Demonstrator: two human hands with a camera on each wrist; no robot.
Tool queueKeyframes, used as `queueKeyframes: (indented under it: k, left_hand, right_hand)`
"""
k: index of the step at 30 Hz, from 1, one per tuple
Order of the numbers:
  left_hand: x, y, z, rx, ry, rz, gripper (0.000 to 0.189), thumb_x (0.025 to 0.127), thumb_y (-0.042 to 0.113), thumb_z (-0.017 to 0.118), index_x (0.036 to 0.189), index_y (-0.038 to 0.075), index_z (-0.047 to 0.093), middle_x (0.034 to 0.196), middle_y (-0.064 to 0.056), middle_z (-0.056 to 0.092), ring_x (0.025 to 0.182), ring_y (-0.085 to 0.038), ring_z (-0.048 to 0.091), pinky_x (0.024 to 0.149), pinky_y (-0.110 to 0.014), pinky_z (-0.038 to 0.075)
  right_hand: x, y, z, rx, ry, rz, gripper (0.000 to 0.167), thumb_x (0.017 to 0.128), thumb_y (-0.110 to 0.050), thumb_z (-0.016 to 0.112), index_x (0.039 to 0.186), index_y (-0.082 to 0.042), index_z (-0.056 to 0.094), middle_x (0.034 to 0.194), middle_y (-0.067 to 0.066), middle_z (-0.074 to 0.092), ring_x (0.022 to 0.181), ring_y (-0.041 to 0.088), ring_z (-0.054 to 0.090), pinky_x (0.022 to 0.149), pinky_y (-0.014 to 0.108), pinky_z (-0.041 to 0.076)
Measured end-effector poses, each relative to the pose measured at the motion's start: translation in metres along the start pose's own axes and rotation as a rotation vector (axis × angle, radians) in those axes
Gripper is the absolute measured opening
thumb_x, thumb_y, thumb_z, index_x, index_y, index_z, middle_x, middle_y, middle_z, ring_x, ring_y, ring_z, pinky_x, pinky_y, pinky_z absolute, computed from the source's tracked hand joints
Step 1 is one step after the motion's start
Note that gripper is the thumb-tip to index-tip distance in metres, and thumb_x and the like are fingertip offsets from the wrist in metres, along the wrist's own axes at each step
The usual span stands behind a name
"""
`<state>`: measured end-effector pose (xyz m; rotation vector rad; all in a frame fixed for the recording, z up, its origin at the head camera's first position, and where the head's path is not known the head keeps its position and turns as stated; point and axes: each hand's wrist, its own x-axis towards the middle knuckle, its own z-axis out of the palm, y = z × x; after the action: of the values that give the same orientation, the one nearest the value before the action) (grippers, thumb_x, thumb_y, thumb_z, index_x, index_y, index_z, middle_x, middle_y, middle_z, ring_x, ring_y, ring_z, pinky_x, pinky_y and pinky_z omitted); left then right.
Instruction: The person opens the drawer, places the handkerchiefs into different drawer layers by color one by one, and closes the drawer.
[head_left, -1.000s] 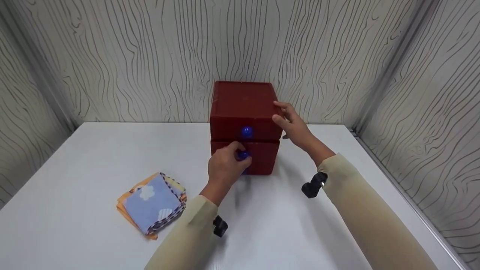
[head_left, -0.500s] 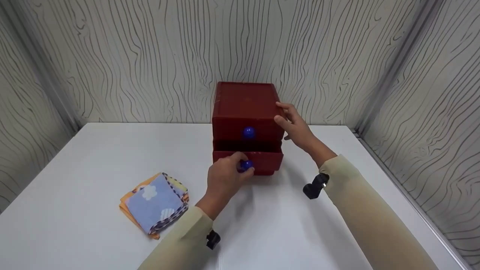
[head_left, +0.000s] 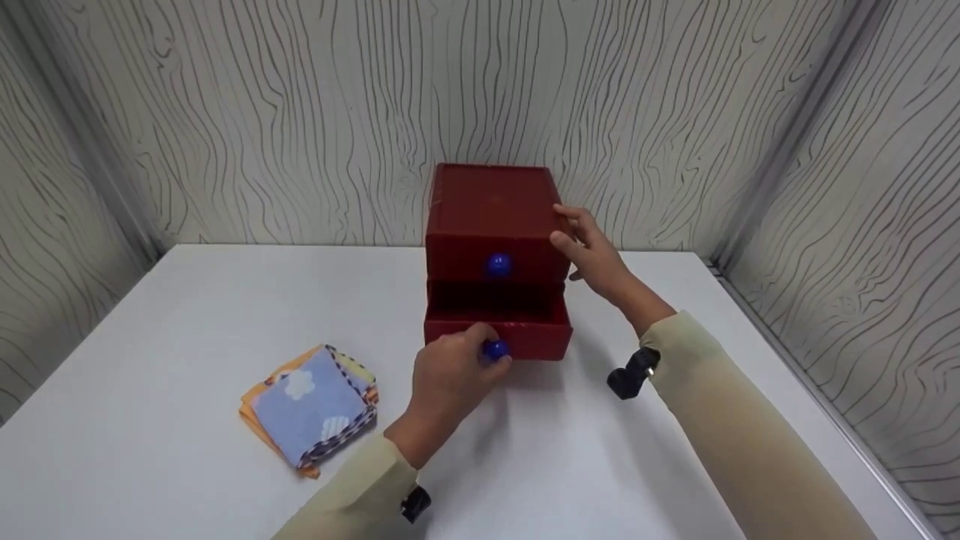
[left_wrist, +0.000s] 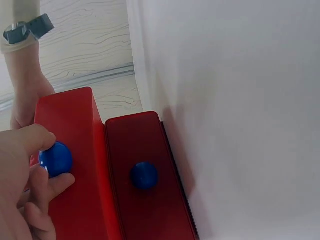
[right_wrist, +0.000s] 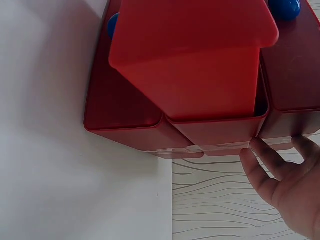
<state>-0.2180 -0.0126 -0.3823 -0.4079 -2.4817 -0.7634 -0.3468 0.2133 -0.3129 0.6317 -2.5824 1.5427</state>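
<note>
A dark red cabinet of stacked drawers (head_left: 491, 199) stands near the back wall. Its middle drawer (head_left: 540, 341) is pulled out towards me, and the visible inside is dark. My left hand (head_left: 450, 382) pinches that drawer's round blue knob (head_left: 496, 349) between thumb and fingers. The drawer above, with its own blue knob (head_left: 499, 264), is closed. In the left wrist view a closed bottom drawer with a blue knob (left_wrist: 144, 175) also shows; the head view hides it. My right hand (head_left: 600, 262) rests its spread fingertips against the cabinet's right side.
Left of my left forearm, a folded blue cloth with white clouds (head_left: 311, 409) and an orange edge lies on the white table (head_left: 247, 300). Wood-patterned panels (head_left: 337, 112) enclose the table at the back and sides.
My left hand has drawn the middle drawer out by its knob, from closed to partly out. The right hand has stayed at the cabinet's side.
</note>
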Motion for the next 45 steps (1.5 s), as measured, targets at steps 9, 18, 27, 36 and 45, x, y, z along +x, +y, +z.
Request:
queueKeyframes:
  k: [9, 18, 27, 36, 45]
  left_hand:
    - [-0.013, 0.008, -0.007, 0.024, 0.01, 0.036, 0.027, 0.079, 0.033, 0.078, 0.1, 0.019, 0.069, 0.083, 0.003, 0.074, 0.075, -0.014, 0.07, 0.083, -0.036, 0.057]
    - [-0.024, 0.013, -0.011, 0.096, 0.048, 0.107, 0.022, 0.079, 0.032, 0.077, 0.09, 0.018, 0.065, 0.069, 0.004, 0.069, 0.058, -0.009, 0.062, 0.072, -0.032, 0.059]
    - [-0.033, 0.014, -0.014, 0.082, 0.042, 0.106, 0.023, 0.078, 0.032, 0.078, 0.091, 0.018, 0.066, 0.068, 0.005, 0.068, 0.059, -0.01, 0.064, 0.074, -0.032, 0.058]
    - [-0.039, 0.015, -0.017, 0.088, 0.011, 0.103, 0.024, 0.078, 0.036, 0.078, 0.094, 0.02, 0.069, 0.072, 0.006, 0.071, 0.064, -0.01, 0.068, 0.077, -0.035, 0.058]
    - [-0.051, 0.002, -0.03, -0.04, -0.054, 0.124, 0.03, 0.076, 0.038, 0.078, 0.101, 0.024, 0.068, 0.087, 0.01, 0.074, 0.068, -0.003, 0.065, 0.07, -0.023, 0.056]
  right_hand:
    - [0.001, -0.001, 0.001, 0.02, -0.002, -0.006, 0.055, 0.099, -0.041, 0.046, 0.15, -0.028, 0.027, 0.154, 0.012, 0.031, 0.131, 0.035, 0.044, 0.081, 0.059, 0.051]
    - [-0.001, -0.006, 0.0, 0.019, -0.015, 0.002, 0.057, 0.099, -0.037, 0.044, 0.151, -0.023, 0.023, 0.154, 0.013, 0.03, 0.132, 0.036, 0.043, 0.081, 0.055, 0.051]
    - [0.0, 0.001, 0.001, 0.015, 0.001, -0.014, 0.057, 0.098, -0.042, 0.046, 0.149, -0.027, 0.027, 0.153, 0.012, 0.033, 0.127, 0.034, 0.047, 0.071, 0.042, 0.051]
    - [0.0, 0.001, 0.0, 0.027, 0.004, -0.019, 0.058, 0.098, -0.044, 0.047, 0.149, -0.026, 0.027, 0.152, 0.012, 0.034, 0.125, 0.033, 0.048, 0.07, 0.042, 0.051]
    - [0.0, 0.003, 0.002, 0.018, 0.007, -0.01, 0.056, 0.099, -0.04, 0.045, 0.15, -0.028, 0.025, 0.153, 0.011, 0.032, 0.13, 0.035, 0.045, 0.078, 0.054, 0.052]
